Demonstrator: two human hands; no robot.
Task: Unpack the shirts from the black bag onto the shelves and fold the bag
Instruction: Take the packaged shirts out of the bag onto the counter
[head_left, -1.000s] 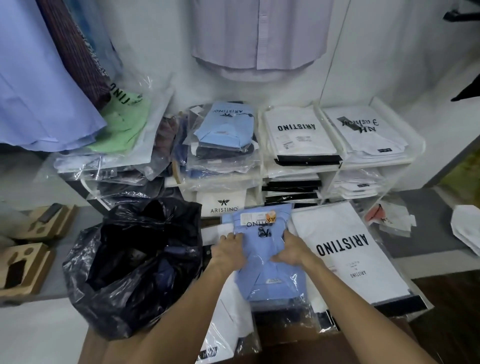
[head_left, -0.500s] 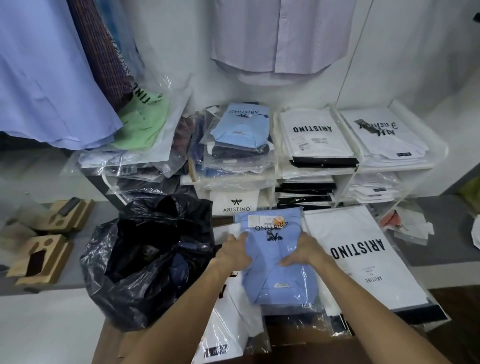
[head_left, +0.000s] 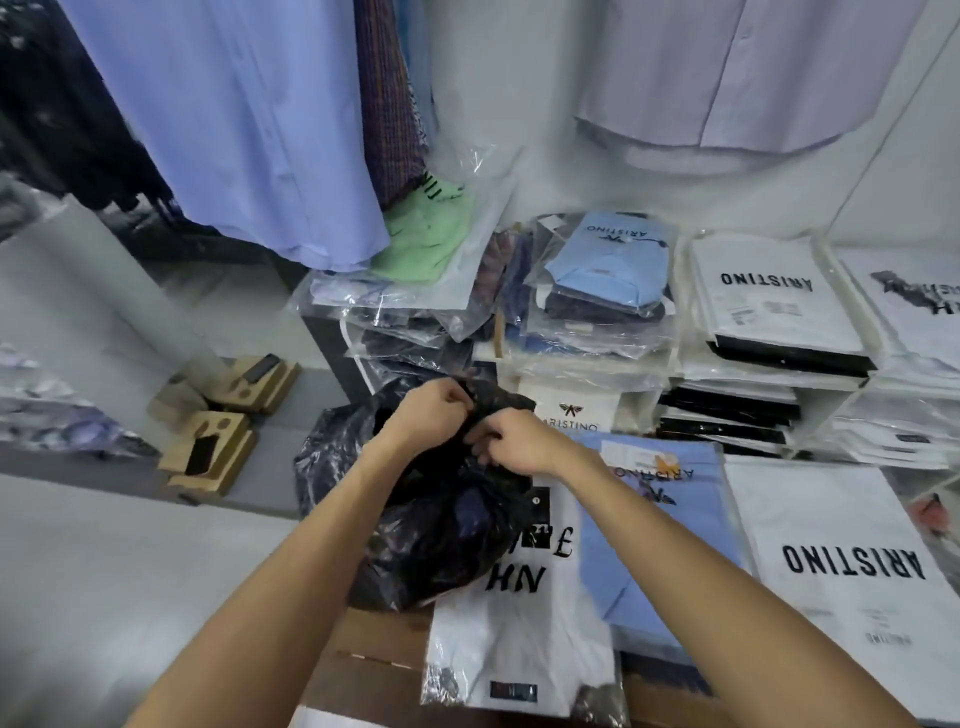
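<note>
White walls and hanging shirts (head_left: 249, 130) fill the top of the frame, with cardboard inserts (head_left: 218, 447) on the grey ledge at left; at centre the black bag (head_left: 415, 519) sits on a brown surface in front of the shelves (head_left: 675, 358), which are stacked with wrapped shirts. The left hand (head_left: 428, 415) is curled tight, pinching the bag's rim at the mouth; the right hand (head_left: 511, 441), just beside it, also has curled fingers gripping the plastic. To do this well, I judge the two should draw apart to spread the mouth wide before reaching in, since thin film tears or collapses. A blue shirt packet (head_left: 654, 530) lies to the right, beside the bag. What remains inside the bag is hidden by folds; motion blur softens the hands.
</note>
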